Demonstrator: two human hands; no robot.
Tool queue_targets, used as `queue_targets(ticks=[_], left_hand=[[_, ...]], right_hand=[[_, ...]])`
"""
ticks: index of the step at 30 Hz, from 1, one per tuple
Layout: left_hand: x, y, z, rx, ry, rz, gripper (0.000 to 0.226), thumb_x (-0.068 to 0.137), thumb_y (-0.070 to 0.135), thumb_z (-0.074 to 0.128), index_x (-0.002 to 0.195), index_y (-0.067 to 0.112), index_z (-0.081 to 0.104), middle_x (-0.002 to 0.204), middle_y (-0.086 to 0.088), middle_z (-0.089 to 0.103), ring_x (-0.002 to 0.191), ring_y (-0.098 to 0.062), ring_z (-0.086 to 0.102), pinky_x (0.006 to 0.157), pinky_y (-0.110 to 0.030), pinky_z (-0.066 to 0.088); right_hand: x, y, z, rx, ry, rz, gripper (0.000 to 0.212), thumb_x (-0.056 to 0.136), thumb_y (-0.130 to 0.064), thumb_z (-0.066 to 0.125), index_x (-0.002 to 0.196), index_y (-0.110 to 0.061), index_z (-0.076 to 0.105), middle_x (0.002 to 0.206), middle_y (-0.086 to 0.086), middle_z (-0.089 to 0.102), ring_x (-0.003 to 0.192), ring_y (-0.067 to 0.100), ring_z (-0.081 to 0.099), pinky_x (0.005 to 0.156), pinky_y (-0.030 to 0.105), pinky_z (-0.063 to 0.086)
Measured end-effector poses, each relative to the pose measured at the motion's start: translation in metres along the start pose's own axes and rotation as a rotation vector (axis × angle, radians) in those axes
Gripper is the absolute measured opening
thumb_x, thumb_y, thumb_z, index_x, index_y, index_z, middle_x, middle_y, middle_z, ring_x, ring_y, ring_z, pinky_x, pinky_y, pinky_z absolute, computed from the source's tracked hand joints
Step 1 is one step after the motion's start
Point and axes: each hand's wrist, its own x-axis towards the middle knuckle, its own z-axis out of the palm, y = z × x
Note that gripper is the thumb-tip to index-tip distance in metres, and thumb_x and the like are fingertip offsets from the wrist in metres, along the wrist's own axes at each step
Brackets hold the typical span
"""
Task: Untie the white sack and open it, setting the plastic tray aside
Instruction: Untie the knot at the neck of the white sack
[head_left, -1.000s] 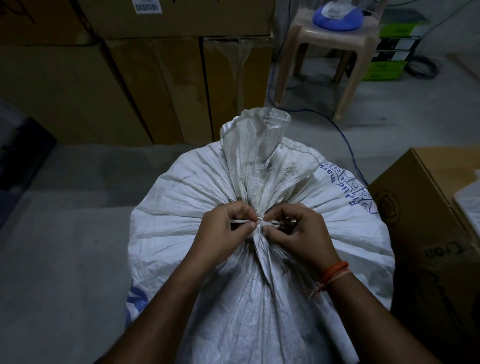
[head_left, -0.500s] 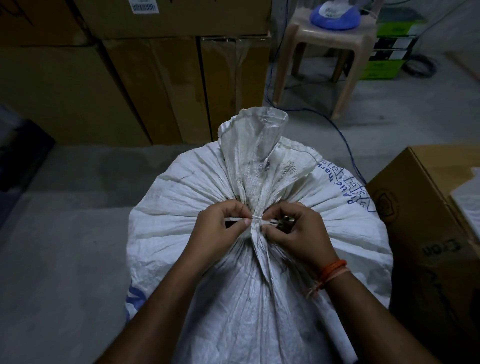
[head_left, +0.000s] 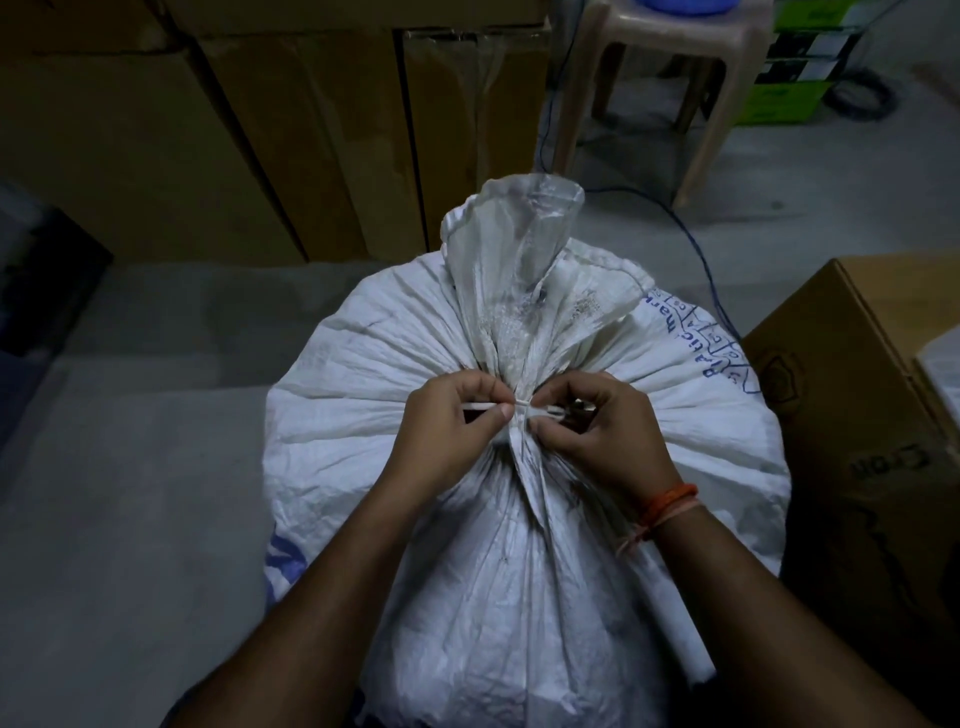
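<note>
A full white woven sack (head_left: 374, 364) with blue print stands on the floor in front of me, its neck gathered and bound by a thin white tie (head_left: 522, 408). The loose mouth of the sack sticks up behind the tie. My left hand (head_left: 447, 426) pinches the left end of the tie between thumb and forefinger. My right hand (head_left: 602, 431) pinches the right end, close against the knot. Both hands rest on the sack's top. No plastic tray is visible.
Stacked cardboard boxes (head_left: 260, 130) stand behind the sack. An open cardboard box (head_left: 857, 415) sits close on the right. A beige plastic stool (head_left: 670, 78) stands at the back right, with a blue cable (head_left: 711, 270) trailing over the grey floor (head_left: 130, 493).
Both hands stay on the tie at the sack's neck with only slight finger shifts. The view has tilted down a little.
</note>
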Motion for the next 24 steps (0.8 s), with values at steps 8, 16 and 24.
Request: queue_targets(ticks=[8, 16, 24], left_hand=[[0.001, -0.001, 0.003, 0.003, 0.019, -0.004, 0.003, 0.088, 0.019, 0.079, 0.090, 0.020, 0.081, 0.087, 0.002, 0.082, 0.085, -0.020, 0.079, 0.084, -0.045, 0.065], [0.001, -0.004, -0.012, -0.054, -0.006, -0.014, 0.006, 0.089, 0.020, 0.084, 0.092, 0.022, 0.079, 0.095, 0.001, 0.082, 0.090, -0.020, 0.081, 0.091, -0.054, 0.064], [0.000, -0.001, -0.005, -0.089, -0.015, -0.026, 0.005, 0.087, 0.012, 0.083, 0.088, 0.015, 0.079, 0.088, -0.004, 0.083, 0.091, -0.025, 0.081, 0.092, -0.053, 0.063]], right_hand=[[0.001, 0.000, 0.001, 0.008, 0.003, -0.008, 0.014, 0.071, -0.021, 0.082, 0.080, -0.030, 0.075, 0.078, -0.004, 0.075, 0.082, 0.013, 0.068, 0.071, 0.024, 0.052], [0.001, 0.000, 0.000, 0.018, 0.017, 0.006, 0.022, 0.073, -0.012, 0.088, 0.080, -0.028, 0.074, 0.081, -0.007, 0.073, 0.080, 0.008, 0.066, 0.069, 0.015, 0.049], [0.001, 0.001, 0.000, -0.006, 0.016, -0.005, 0.016, 0.072, -0.015, 0.085, 0.080, -0.024, 0.075, 0.079, -0.008, 0.073, 0.082, 0.010, 0.067, 0.073, 0.025, 0.053]])
